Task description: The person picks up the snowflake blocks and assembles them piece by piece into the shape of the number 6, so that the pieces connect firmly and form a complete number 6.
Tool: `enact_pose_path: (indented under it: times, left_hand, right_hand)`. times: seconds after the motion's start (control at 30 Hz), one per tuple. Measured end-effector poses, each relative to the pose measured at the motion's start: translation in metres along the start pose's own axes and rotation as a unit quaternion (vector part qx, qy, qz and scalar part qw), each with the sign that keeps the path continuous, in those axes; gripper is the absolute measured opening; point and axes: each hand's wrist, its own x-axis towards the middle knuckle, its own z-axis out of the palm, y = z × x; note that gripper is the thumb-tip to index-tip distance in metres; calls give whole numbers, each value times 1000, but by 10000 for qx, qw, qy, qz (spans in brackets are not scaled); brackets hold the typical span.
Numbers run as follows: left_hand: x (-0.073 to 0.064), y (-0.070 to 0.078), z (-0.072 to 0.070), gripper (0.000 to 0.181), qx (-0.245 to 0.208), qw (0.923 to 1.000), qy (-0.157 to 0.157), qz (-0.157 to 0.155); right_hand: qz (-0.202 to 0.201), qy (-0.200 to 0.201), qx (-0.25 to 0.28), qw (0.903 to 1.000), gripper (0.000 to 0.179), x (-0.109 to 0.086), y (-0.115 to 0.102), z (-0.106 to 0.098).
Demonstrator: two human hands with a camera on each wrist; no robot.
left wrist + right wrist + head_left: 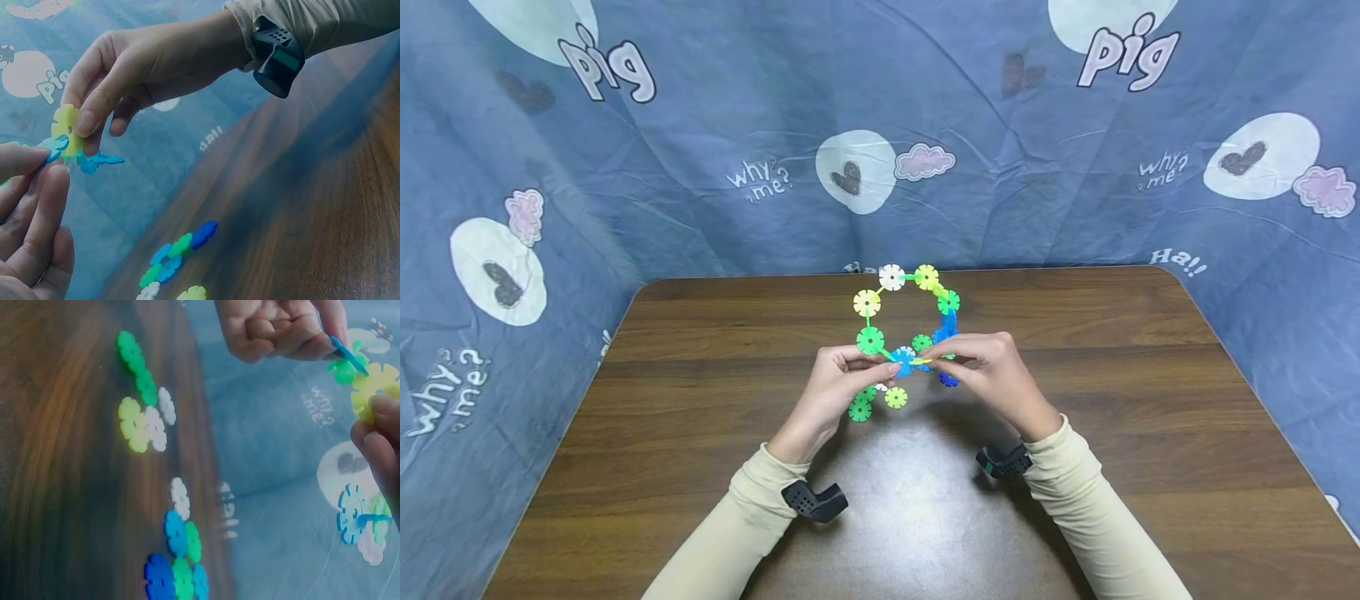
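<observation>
A curved chain of slotted plastic flower discs, with green, yellow, white and blue pieces, is held up above the table in the head view; a white disc and a green disc belong to it. The left hand pinches a light blue disc at the chain's near end. Between thumb and fingers, the right hand pinches a yellow disc. The yellow disc touches the edge of the light blue one; whether their slots are engaged I cannot tell. Part of the chain is hidden behind the right fingers.
Loose discs lie on the wooden table beneath the hands: several green and white ones and a yellow disc on one side, a dark blue disc among others. A blue printed cloth hangs behind the table.
</observation>
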Motion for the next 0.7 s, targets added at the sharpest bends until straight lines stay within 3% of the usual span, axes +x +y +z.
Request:
enact_pose_path:
  times: [0.33, 0.7]
  left_hand:
    - [0, 0, -2, 21, -87, 9999, 99, 71]
    - [2, -2, -5, 16, -161, 9999, 25, -49]
  right_hand:
    - [-741, 281, -581, 9952, 22, 0, -2, 10]
    - [-698, 365, -658, 9947, 20, -2, -1, 17]
